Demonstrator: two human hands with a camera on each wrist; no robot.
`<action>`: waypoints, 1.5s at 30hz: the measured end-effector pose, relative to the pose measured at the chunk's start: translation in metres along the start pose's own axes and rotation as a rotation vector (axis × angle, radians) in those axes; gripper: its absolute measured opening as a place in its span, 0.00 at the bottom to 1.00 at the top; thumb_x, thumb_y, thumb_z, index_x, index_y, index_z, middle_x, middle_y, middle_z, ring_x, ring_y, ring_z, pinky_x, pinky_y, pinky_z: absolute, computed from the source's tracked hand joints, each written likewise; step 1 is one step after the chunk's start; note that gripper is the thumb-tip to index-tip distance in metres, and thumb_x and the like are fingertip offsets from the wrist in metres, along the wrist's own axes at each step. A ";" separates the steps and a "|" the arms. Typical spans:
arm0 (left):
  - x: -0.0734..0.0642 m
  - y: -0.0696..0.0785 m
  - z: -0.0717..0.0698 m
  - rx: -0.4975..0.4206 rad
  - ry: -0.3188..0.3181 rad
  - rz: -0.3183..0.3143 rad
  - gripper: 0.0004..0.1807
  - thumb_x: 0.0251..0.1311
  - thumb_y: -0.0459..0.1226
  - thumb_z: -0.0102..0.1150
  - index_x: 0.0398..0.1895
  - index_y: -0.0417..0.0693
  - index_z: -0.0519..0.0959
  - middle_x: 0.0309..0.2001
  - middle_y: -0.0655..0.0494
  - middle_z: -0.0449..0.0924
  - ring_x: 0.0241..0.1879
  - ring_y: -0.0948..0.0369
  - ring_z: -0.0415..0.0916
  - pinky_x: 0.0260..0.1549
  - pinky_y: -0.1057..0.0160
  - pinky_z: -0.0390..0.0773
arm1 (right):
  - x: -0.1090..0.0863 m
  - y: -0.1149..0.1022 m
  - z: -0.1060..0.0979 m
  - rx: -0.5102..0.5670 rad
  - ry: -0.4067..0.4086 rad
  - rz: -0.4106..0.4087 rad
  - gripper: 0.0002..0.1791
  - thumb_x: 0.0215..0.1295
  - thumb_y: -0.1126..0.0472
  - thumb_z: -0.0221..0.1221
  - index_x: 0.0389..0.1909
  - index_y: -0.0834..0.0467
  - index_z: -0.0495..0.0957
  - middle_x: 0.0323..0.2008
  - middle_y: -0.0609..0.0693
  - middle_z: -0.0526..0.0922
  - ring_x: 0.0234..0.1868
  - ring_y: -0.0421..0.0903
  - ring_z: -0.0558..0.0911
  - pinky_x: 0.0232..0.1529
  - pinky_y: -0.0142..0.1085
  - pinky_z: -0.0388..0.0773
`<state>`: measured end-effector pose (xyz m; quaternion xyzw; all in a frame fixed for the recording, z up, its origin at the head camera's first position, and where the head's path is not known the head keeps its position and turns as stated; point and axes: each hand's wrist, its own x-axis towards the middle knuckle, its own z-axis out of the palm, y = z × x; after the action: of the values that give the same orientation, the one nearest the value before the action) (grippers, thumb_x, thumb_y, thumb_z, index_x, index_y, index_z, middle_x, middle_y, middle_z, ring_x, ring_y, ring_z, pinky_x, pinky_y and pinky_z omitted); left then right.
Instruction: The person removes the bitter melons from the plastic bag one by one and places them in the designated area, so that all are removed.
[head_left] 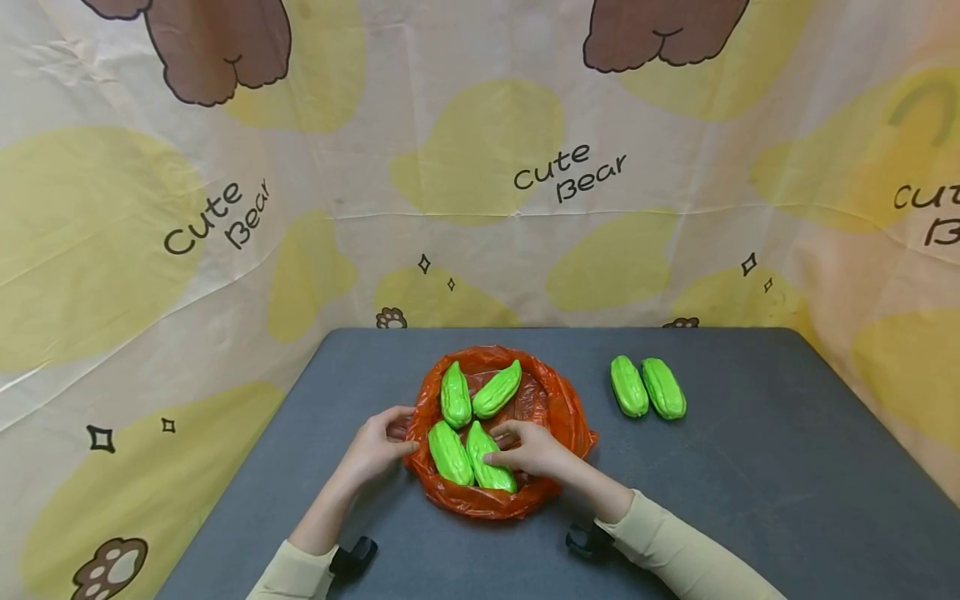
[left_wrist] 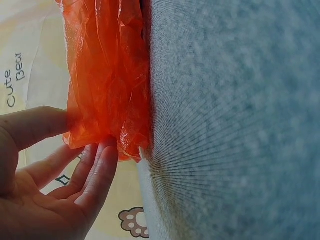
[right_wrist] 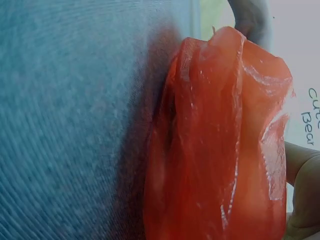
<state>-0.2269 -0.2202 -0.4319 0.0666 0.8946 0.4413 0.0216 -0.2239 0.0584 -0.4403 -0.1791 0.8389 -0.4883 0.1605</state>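
A red plastic bag [head_left: 573, 417] sits on the table with its mouth spread wide and its rim rolled outward. Inside lie several bright green, ridged bitter melons [head_left: 456, 396]. My left hand [head_left: 372, 448] holds the bag's left side, thumb and fingers at the rim; the left wrist view shows the thumb by the red plastic [left_wrist: 107, 75] and the fingertips against it. My right hand [head_left: 536, 450] reaches into the bag and grips the front right bitter melon [head_left: 487, 467], thumb on its side. In the right wrist view, the bag wall hides most of that hand.
Two more bitter melons [head_left: 628, 387] lie side by side on the grey table [head_left: 750, 467], right of the bag. A patterned cloth [head_left: 480, 167] with bear prints hangs behind the table. A black strap device [head_left: 356, 557] is on each wrist.
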 end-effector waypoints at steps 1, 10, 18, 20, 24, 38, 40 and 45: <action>0.000 0.000 0.000 0.000 0.000 0.001 0.27 0.50 0.31 0.66 0.57 0.43 0.75 0.44 0.49 0.80 0.41 0.56 0.78 0.37 0.59 0.78 | 0.000 0.000 0.001 0.001 -0.001 0.001 0.28 0.56 0.51 0.66 0.54 0.61 0.75 0.46 0.57 0.82 0.42 0.47 0.81 0.33 0.35 0.77; 0.000 0.000 0.000 -0.002 -0.001 0.011 0.27 0.49 0.30 0.67 0.56 0.43 0.76 0.43 0.47 0.80 0.41 0.55 0.79 0.37 0.58 0.78 | 0.000 -0.004 0.004 0.064 -0.022 0.041 0.29 0.53 0.54 0.69 0.54 0.63 0.74 0.47 0.58 0.81 0.36 0.44 0.81 0.30 0.38 0.80; 0.001 -0.001 0.000 -0.004 -0.003 0.000 0.27 0.50 0.31 0.67 0.57 0.44 0.75 0.44 0.49 0.80 0.41 0.56 0.79 0.38 0.59 0.78 | 0.000 -0.003 0.005 0.070 -0.017 0.050 0.30 0.53 0.54 0.69 0.54 0.63 0.74 0.48 0.59 0.80 0.39 0.45 0.81 0.30 0.39 0.81; 0.001 -0.001 0.000 -0.004 -0.004 0.006 0.27 0.50 0.31 0.67 0.57 0.43 0.75 0.44 0.48 0.80 0.42 0.55 0.79 0.37 0.58 0.78 | 0.000 -0.003 0.005 0.073 -0.014 0.053 0.30 0.53 0.54 0.69 0.55 0.63 0.73 0.48 0.59 0.80 0.38 0.45 0.81 0.30 0.39 0.81; 0.001 -0.002 0.000 -0.007 -0.005 0.025 0.27 0.50 0.31 0.67 0.57 0.42 0.75 0.44 0.47 0.80 0.42 0.54 0.79 0.38 0.58 0.79 | 0.000 -0.005 0.004 0.077 0.000 0.060 0.30 0.53 0.55 0.69 0.56 0.63 0.73 0.48 0.60 0.80 0.38 0.46 0.81 0.30 0.39 0.80; 0.001 -0.004 -0.002 -0.004 -0.012 0.030 0.27 0.51 0.31 0.66 0.57 0.41 0.75 0.45 0.46 0.80 0.42 0.54 0.79 0.38 0.58 0.79 | 0.003 -0.007 -0.010 0.080 0.056 0.090 0.31 0.52 0.54 0.69 0.57 0.61 0.74 0.49 0.58 0.79 0.39 0.46 0.81 0.32 0.39 0.81; 0.002 -0.004 -0.001 0.000 -0.011 0.031 0.27 0.51 0.31 0.66 0.57 0.41 0.75 0.44 0.46 0.80 0.42 0.54 0.79 0.38 0.58 0.79 | 0.003 -0.008 -0.013 0.085 0.069 0.094 0.31 0.52 0.55 0.69 0.57 0.61 0.74 0.50 0.58 0.79 0.39 0.46 0.81 0.32 0.40 0.81; 0.002 -0.004 0.000 0.001 -0.002 0.019 0.27 0.50 0.30 0.66 0.57 0.43 0.75 0.44 0.48 0.80 0.41 0.55 0.79 0.39 0.58 0.79 | 0.001 -0.010 -0.019 0.094 0.094 0.094 0.31 0.52 0.56 0.69 0.57 0.60 0.74 0.52 0.58 0.78 0.38 0.46 0.81 0.32 0.41 0.81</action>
<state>-0.2291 -0.2223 -0.4351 0.0754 0.8942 0.4410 0.0182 -0.2316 0.0681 -0.4220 -0.1086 0.8293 -0.5268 0.1518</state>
